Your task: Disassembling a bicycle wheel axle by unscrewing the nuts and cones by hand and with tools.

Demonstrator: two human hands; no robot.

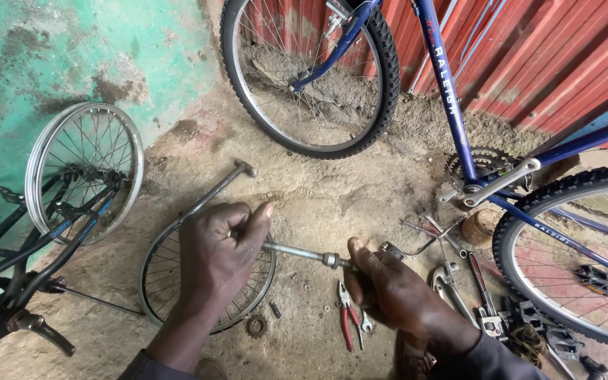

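Left hand (219, 246): fingers curled tight around one end of thin grey metal axle rod (300, 252), thumb raised along top. Right hand (388, 288): closed on opposite end of same rod, just past small nut on shaft. Rod held level above dusty concrete floor (318, 190), between both fists.

Below left hand: small bare spoked wheel rim (156, 285) lying flat, partly hidden by wrist. Red-handled pliers (347, 320) on ground just beside right hand. Scattered wrenches and steel tools (452, 274) near right wrist.

Margins: blue bicycle frame (452, 91) with knobby tyres close on right and ahead; black frame with silver spoked wheel (82, 169) crowding left. Long metal hammer (216, 188) lying behind left hand. Bare floor only in narrow central patch ahead of hands.
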